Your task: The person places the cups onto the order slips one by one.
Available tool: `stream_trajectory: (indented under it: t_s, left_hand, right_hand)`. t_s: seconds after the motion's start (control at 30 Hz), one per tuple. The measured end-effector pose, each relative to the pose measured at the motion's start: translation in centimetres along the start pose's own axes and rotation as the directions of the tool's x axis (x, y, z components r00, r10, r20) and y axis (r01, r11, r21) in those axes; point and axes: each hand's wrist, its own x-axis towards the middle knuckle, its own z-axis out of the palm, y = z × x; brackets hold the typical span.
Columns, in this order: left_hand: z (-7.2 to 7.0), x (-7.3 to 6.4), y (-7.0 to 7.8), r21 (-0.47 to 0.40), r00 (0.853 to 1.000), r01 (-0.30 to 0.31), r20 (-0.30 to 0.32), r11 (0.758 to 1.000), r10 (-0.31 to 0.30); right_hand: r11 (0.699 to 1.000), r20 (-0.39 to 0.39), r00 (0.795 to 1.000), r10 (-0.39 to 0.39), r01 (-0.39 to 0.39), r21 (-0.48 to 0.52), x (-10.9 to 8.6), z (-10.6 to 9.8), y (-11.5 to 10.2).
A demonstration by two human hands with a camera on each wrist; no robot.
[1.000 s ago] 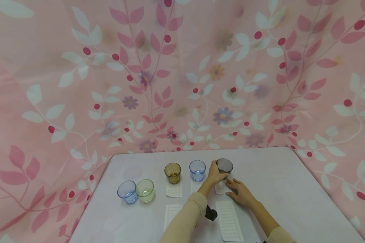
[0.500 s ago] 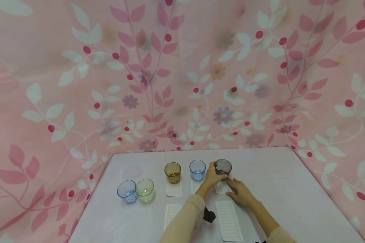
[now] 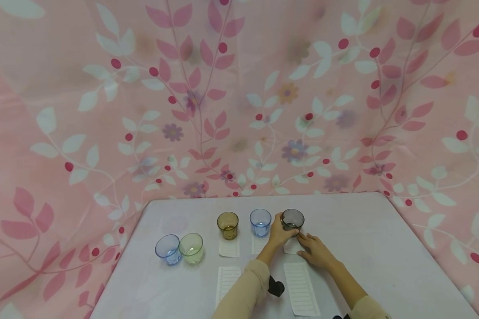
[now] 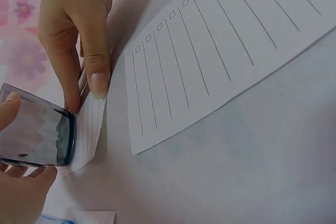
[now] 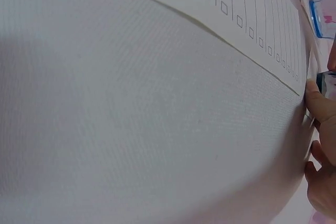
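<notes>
My left hand (image 3: 279, 232) grips a smoky grey glass tumbler (image 3: 293, 219), thumb on the near side and fingers round its left. The tumbler stands upright at the far end of a lined paper slip (image 3: 291, 248). My right hand (image 3: 316, 251) rests on that slip, just in front of the tumbler. In the left wrist view, the right hand's thumb (image 4: 98, 80) lies extended on the paper while another finger reaches close to the tumbler's base (image 4: 67, 135). Only part of the right hand (image 5: 323, 114) shows at the edge of the right wrist view.
Left of the grey tumbler stand a blue tumbler (image 3: 260, 223) and an amber one (image 3: 228, 225), each behind a paper slip. Farther left, another blue tumbler (image 3: 168, 249) touches a green one (image 3: 191, 248). Lined sheets (image 3: 302, 288) lie nearer on the white table (image 3: 383, 266).
The grey tumbler has shifted slightly left in my left hand, onto line with the slip. My right hand has stayed nearly still on the paper.
</notes>
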Motion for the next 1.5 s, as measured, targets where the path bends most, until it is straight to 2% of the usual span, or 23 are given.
stream_trajectory:
  t_s: [0.13,0.33,0.7,0.8,0.93,1.03,1.2,1.43,1.5]
  left_hand:
    - [-0.1,-0.2,0.0,-0.007,1.0,-0.01,-0.012,1.0,0.01]
    - [-0.5,-0.5,0.0,-0.036,1.0,-0.013,0.001,0.999,0.013]
    - [-0.8,-1.0,0.4,0.043,0.997,0.052,0.05,0.998,-0.054]
    - [-1.1,-1.7,0.7,0.053,0.996,0.047,0.068,0.997,-0.05]
    - [-2.0,-3.3,1.1,0.002,0.995,0.019,0.099,1.0,-0.019]
    - [-3.0,-5.0,1.3,-0.061,0.994,0.002,0.109,0.998,0.005]
    - [-5.5,-7.8,1.7,-0.159,0.996,-0.045,0.069,0.986,0.057]
    - [-10.8,-11.4,4.4,-0.319,0.998,-0.056,-0.016,0.946,0.054]
    - [-12.1,-12.2,4.0,-0.335,0.996,-0.081,-0.067,0.939,0.062]
  right_hand:
    - [1.0,-0.003,1.0,-0.02,0.02,-0.003,0.0,0.0,-0.1]
    - [0.999,-0.018,0.999,-0.046,0.046,-0.002,0.0,-0.1,-0.3]
    - [0.998,-0.03,0.998,-0.051,0.051,0.026,0.0,0.2,0.0]
    - [0.998,-0.041,0.998,-0.053,0.055,0.038,0.0,0.3,0.0]
    - [0.997,-0.044,0.997,-0.06,0.063,0.055,0.0,0.2,-0.2]
    - [0.996,-0.045,0.997,-0.058,0.061,0.059,-0.1,0.2,-0.4]
    - [0.997,-0.048,0.998,-0.035,0.038,0.061,-0.1,0.3,-0.5]
    - [0.991,-0.086,0.996,0.035,-0.024,0.129,-0.3,0.5,-0.3]
    - [0.985,-0.112,0.992,0.06,-0.041,0.166,-0.4,0.4,-0.3]
